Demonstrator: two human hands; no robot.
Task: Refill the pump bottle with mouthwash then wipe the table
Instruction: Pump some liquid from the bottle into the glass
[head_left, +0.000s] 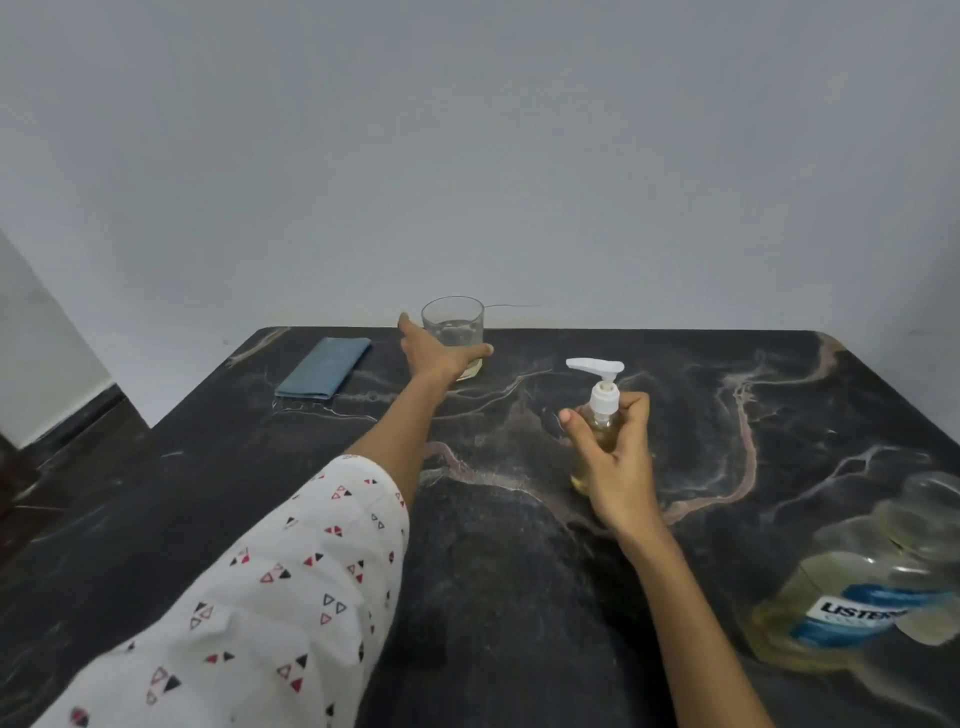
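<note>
R hand (615, 462) is grasping pump bottle (600, 415), upright on table (519, 571). L hand (441, 351) is curling round glass (453, 325) nr cloth (324, 374).

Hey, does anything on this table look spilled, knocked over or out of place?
No spill shows on the table. The pump bottle and glass stand upright. The big mouthwash bottle looks blurred, so its pose is unclear.
</note>
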